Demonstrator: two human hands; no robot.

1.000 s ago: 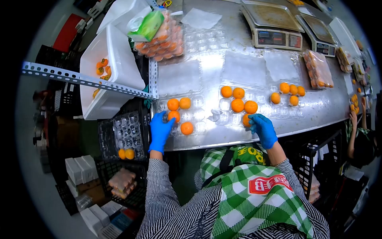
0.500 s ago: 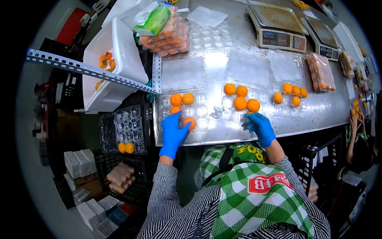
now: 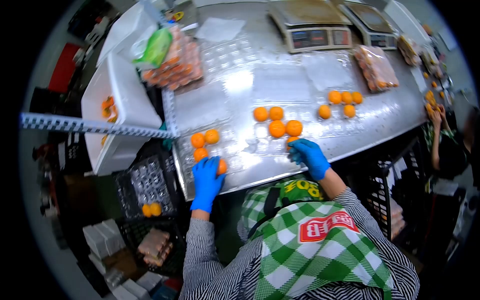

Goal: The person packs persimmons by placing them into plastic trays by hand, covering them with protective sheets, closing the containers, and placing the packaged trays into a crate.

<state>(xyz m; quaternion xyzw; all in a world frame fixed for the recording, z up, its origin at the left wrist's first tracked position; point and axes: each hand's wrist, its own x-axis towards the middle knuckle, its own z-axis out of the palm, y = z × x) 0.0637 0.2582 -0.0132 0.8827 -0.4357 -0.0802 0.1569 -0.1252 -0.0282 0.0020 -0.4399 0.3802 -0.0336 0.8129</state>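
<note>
Oranges sit in clear plastic trays on the metal table. My left hand point(image 3: 206, 184), in a blue glove, is over the front of the left tray point(image 3: 236, 148), its fingers apart and beside an orange point(image 3: 222, 167); another orange point(image 3: 200, 154) lies just beyond the fingertips. My right hand point(image 3: 310, 157), also gloved, has its fingers curled at a partly covered orange point(image 3: 292, 142) at the front of the middle tray point(image 3: 265, 146). More oranges point(image 3: 277, 128) rest behind it. Several oranges point(image 3: 346, 97) stand in the right tray point(image 3: 330, 131).
Packed fruit trays point(image 3: 182, 65) are stacked at the back left, near a white foam box point(image 3: 130, 95) and a metal rail point(image 3: 95, 124). Two scales point(image 3: 312, 37) stand at the back. A black crate point(image 3: 380, 200) is at the right, and another person's hands point(image 3: 437, 117) show far right.
The view has turned and shifted. My left hand has moved from the left side of its tray toward the front orange. My right hand stays at the front of the middle tray.
</note>
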